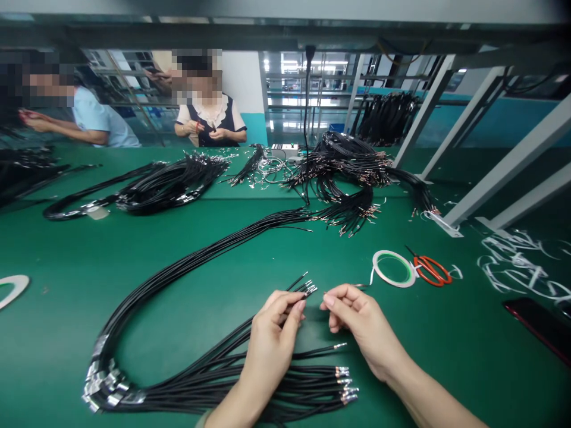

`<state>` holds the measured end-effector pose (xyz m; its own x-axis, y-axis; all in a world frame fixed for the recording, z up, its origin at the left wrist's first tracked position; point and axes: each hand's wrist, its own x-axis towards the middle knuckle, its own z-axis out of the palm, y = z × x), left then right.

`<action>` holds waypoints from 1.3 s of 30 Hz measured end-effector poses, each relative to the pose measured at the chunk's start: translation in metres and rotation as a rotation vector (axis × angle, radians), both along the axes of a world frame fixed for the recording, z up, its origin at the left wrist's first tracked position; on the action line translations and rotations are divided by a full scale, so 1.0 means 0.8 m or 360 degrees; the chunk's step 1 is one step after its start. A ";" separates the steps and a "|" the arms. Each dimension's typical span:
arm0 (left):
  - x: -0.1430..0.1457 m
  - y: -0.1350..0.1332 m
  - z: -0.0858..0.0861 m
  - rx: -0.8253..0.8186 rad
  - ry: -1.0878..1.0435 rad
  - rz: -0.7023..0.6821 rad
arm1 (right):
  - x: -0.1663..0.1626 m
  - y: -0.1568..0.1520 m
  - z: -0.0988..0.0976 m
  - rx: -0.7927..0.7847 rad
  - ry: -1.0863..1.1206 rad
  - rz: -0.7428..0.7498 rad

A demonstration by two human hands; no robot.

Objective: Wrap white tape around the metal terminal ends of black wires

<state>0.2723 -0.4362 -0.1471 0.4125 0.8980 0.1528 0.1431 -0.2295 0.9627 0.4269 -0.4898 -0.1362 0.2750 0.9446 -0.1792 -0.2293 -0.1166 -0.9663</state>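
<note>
My left hand (273, 339) is closed around a small group of thin black cables (300, 284), whose metal-tipped ends stick out past the fingers. My right hand (357, 324) is pinched shut just to the right of those tips, and what it holds, if anything, is too small to make out. Below both hands lies a long looped bundle of black cables (187, 267) on the green table (89, 273), taped at its bend (104, 383), with a row of metal terminals (345, 385) at its free ends.
A roll of white tape (394, 268) and orange-handled scissors (430, 270) lie right of my hands. White tape scraps (521, 267) and a dark phone (539, 324) lie at the right. More cable bundles (169, 184) sit farther back, where two people work.
</note>
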 end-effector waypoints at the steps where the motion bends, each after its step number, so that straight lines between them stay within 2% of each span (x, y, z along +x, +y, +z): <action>1: 0.000 0.000 -0.001 0.0012 0.0001 -0.0001 | -0.001 -0.001 0.002 0.0023 -0.0012 -0.0010; 7: -0.004 -0.003 -0.010 0.0132 0.0109 -0.0027 | -0.008 -0.003 -0.001 0.0099 -0.0084 -0.0078; 12: -0.001 -0.006 -0.005 0.0111 0.0100 0.0030 | -0.017 -0.011 -0.005 0.0172 -0.0245 -0.0060; 16: 0.001 -0.007 -0.002 0.0020 0.0054 0.0042 | -0.010 -0.017 -0.003 0.0567 -0.0920 -0.0094; 19: 0.001 -0.005 -0.005 -0.0111 -0.0014 0.0042 | 0.002 -0.015 -0.003 0.0905 -0.1489 0.0095; 22: 0.002 -0.003 -0.006 -0.0243 -0.0071 0.0049 | 0.013 -0.009 -0.004 0.1035 -0.1939 0.0317; 25: 0.003 -0.003 -0.005 -0.0407 -0.0123 0.0043 | 0.020 -0.006 -0.007 0.1061 -0.2141 0.0368; 30: 0.004 -0.003 -0.003 -0.0494 -0.0173 0.0058 | 0.026 -0.007 -0.012 0.1160 -0.2116 0.0238; 34: 0.004 -0.003 -0.002 -0.0506 -0.0185 0.0050 | 0.022 -0.007 -0.013 0.1140 -0.1956 0.0323; 36: 0.004 -0.004 -0.001 -0.0467 -0.0176 0.0031 | 0.016 -0.007 -0.011 0.1071 -0.1715 0.0292; 39: 0.003 -0.007 0.000 -0.0292 -0.0115 0.0022 | 0.005 -0.009 -0.004 0.0669 -0.1068 0.0060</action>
<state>0.2745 -0.4415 -0.1475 0.3938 0.9191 0.0150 0.0740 -0.0480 0.9961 0.4310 -0.4969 -0.1395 0.1646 0.9072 0.3872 0.4151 0.2924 -0.8615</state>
